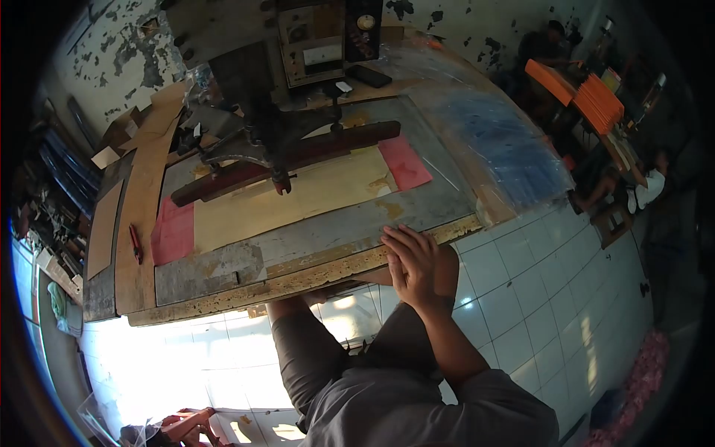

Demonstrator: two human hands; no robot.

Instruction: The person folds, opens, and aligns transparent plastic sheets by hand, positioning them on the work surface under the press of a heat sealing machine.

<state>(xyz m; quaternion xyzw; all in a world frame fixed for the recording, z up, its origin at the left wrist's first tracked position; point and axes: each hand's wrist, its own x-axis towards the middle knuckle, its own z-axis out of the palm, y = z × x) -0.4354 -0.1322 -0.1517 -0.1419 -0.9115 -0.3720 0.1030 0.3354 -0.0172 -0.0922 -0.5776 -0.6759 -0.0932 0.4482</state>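
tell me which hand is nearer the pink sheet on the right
Right, going by what shows: the right hand is at the table's front edge, short of the pink sheet; the left hand is out of view.

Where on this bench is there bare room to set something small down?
Mostly bare: the grey plate between the yellow sheet and chipped front edge, left of your right hand. Also free: the wooden strip on your side of the red pen. It's crowded under and behind the dark red bar.
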